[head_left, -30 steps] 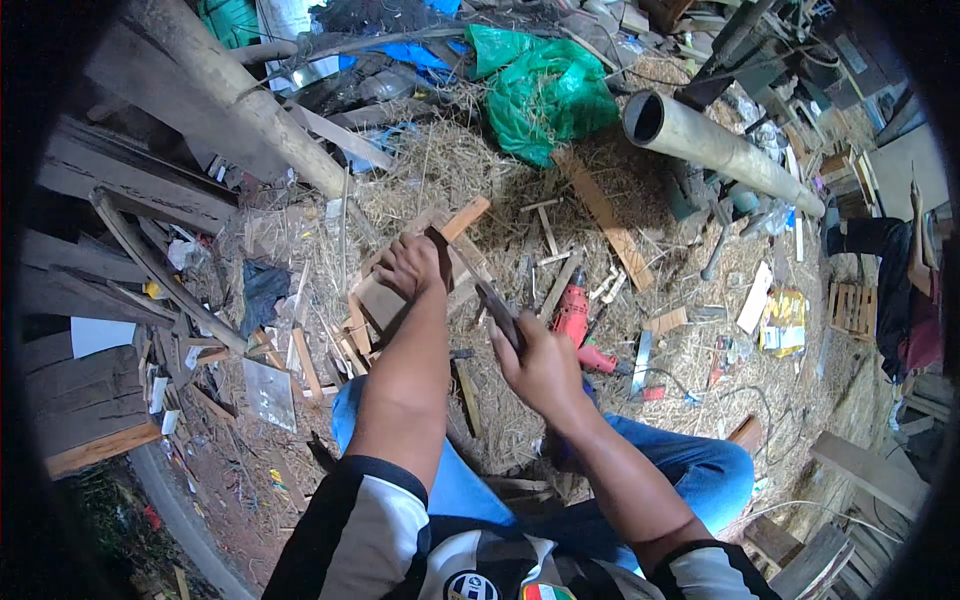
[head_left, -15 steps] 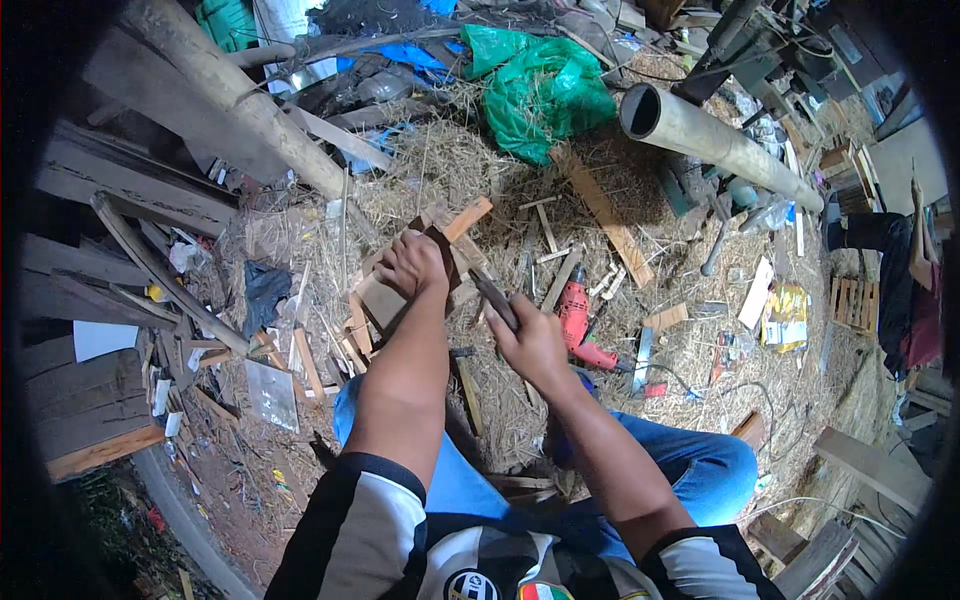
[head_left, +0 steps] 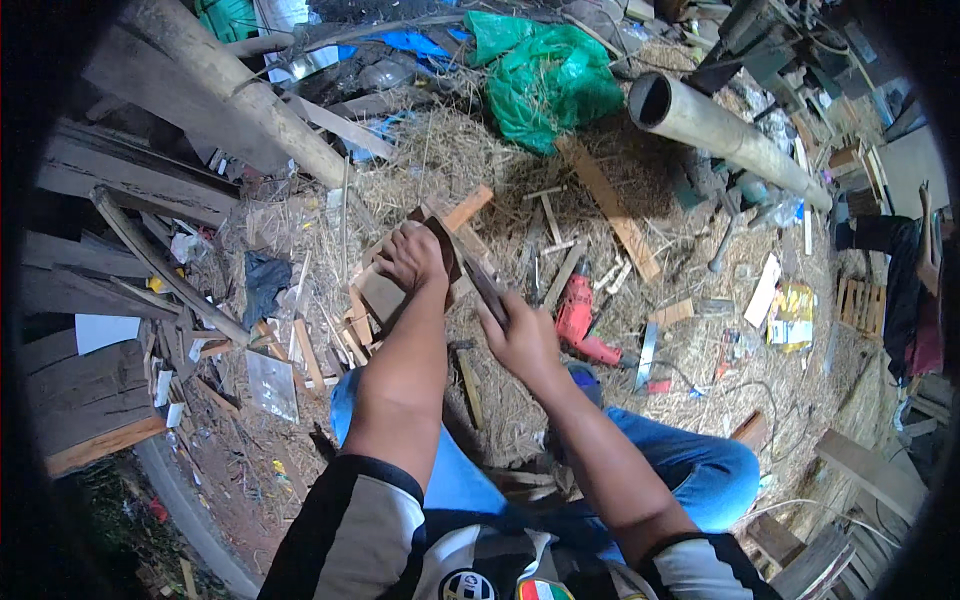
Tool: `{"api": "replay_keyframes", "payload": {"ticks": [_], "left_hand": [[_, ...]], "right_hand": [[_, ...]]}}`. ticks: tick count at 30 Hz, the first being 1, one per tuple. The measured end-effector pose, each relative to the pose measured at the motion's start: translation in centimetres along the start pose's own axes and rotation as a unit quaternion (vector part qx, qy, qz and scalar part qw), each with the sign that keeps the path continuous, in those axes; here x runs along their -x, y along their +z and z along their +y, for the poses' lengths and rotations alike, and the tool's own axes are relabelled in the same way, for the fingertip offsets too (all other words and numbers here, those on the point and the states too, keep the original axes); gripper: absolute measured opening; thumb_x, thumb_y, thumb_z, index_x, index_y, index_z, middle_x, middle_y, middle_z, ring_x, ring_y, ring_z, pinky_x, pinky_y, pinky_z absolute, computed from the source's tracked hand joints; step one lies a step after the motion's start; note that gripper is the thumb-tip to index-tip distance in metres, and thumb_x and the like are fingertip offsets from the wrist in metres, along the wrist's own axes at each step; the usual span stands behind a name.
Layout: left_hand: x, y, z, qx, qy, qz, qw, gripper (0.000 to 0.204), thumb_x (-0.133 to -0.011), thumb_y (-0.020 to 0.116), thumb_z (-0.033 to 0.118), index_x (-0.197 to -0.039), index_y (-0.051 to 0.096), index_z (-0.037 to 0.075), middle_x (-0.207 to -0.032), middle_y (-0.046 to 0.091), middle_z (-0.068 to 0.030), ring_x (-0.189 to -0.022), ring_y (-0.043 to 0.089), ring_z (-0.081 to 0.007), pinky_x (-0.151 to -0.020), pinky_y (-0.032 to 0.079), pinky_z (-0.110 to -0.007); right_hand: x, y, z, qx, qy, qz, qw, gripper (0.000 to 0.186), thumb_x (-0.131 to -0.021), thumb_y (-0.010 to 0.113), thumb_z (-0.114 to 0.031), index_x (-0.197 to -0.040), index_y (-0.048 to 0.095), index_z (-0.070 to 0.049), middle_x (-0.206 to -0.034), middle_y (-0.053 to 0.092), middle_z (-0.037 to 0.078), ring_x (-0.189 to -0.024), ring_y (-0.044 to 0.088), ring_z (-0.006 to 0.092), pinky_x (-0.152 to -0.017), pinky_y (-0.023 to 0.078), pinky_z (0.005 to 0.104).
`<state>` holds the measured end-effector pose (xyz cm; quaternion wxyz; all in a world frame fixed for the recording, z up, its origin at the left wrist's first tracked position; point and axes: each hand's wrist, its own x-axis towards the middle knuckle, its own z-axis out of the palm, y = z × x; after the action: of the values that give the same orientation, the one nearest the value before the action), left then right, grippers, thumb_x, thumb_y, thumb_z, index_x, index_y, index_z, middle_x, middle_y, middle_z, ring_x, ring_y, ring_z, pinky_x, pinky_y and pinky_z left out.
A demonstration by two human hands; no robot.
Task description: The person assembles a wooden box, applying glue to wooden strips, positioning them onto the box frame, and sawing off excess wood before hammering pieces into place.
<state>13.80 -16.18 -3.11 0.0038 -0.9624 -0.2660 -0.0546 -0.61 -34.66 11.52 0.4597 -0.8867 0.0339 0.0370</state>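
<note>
- Pale straw and shavings cover the ground through the middle of the frame, strewn with offcuts; reddish soil shows at the lower left.
- Weathered grey-brown planks are stacked along the left edge.
- A thick, round, pale wooden pole slants across the upper left, and a pale hollow pole, its dark open end facing inward, crosses the upper right.
- A crumpled, translucent green plastic sheet lies at the upper centre; below it is a long, flat, orange-brown board.
- A red power drill with a dark front end rests on the straw, right of centre.
- The pale, flat-faced wooden block sits just left of centre, partly covered by the left hand and forearm.
- That hand's grip is closed, fingers bent over a flat dark brown piece beside the block; its underside is hidden.
- The right hand, near centre, has its grip wrapped around a long, narrow, dark tool, which slants up and left to the dark piece; its far end is unclear.
- A short, smooth, orange-brown wooden strip juts out just beyond them.
</note>
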Motion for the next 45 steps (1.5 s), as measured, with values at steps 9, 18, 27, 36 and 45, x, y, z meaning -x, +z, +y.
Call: {"api": "replay_keyframes", "payload": {"ticks": [9, 18, 27, 36, 45], "left_hand": [[-0.1, -0.3, 0.1, 0.015, -0.006, 0.011, 1.000, 0.033, -0.098, 0.046, 0.035, -0.113, 0.068, 0.015, -0.120, 0.068, -0.0064, -0.121, 0.056, -0.0297, -0.106, 0.032, -0.055], [0.0, -1.7, 0.6, 0.006, -0.032, -0.020, 0.999, 0.031, -0.097, 0.048, 0.033, -0.111, 0.070, 0.016, -0.116, 0.070, -0.0069, -0.119, 0.058, -0.0292, -0.103, 0.033, -0.056], [-0.2, -0.7, -0.2, 0.016, -0.017, 0.006, 1.000, 0.030, -0.096, 0.050, 0.035, -0.114, 0.068, 0.019, -0.120, 0.068, -0.0052, -0.119, 0.057, -0.0299, -0.102, 0.031, -0.061], [-0.5, -1.0, 0.2, 0.009, -0.024, -0.002, 1.000, 0.031, -0.096, 0.050, 0.034, -0.112, 0.069, 0.016, -0.117, 0.069, -0.0068, -0.117, 0.058, -0.0313, -0.102, 0.034, -0.057], [0.1, -1.7, 0.1, 0.026, -0.023, 0.007, 0.999, 0.031, -0.097, 0.048, 0.032, -0.111, 0.068, 0.014, -0.119, 0.069, -0.0059, -0.118, 0.057, -0.0313, -0.102, 0.033, -0.060]], "right_hand": [[0.0, 0.3, 0.4, -0.013, -0.024, 0.011, 1.000, 0.033, -0.091, 0.068, -0.033, -0.109, 0.067, -0.005, -0.073, 0.067, 0.027, -0.070, 0.067, 0.0475, -0.064, 0.054, 0.0569], [2.3, -0.9, 0.8, 0.006, -0.005, 0.009, 1.000, 0.035, -0.092, 0.067, -0.033, -0.116, 0.068, -0.008, -0.074, 0.068, 0.025, -0.069, 0.067, 0.0464, -0.062, 0.055, 0.0543], [1.9, -1.2, -0.2, -0.022, 0.000, 0.000, 1.000, 0.033, -0.093, 0.067, -0.033, -0.111, 0.067, -0.005, -0.076, 0.068, 0.027, -0.071, 0.067, 0.0461, -0.064, 0.055, 0.0542], [2.5, -1.9, 0.1, -0.020, 0.019, -0.023, 0.999, 0.034, -0.093, 0.067, -0.035, -0.101, 0.068, -0.002, -0.075, 0.067, 0.028, -0.071, 0.067, 0.0472, -0.065, 0.055, 0.0553], [1.5, -0.6, 0.7, -0.028, -0.017, -0.002, 0.999, 0.031, -0.093, 0.067, -0.034, -0.103, 0.068, -0.004, -0.072, 0.067, 0.027, -0.071, 0.067, 0.0475, -0.067, 0.055, 0.0552]]}}
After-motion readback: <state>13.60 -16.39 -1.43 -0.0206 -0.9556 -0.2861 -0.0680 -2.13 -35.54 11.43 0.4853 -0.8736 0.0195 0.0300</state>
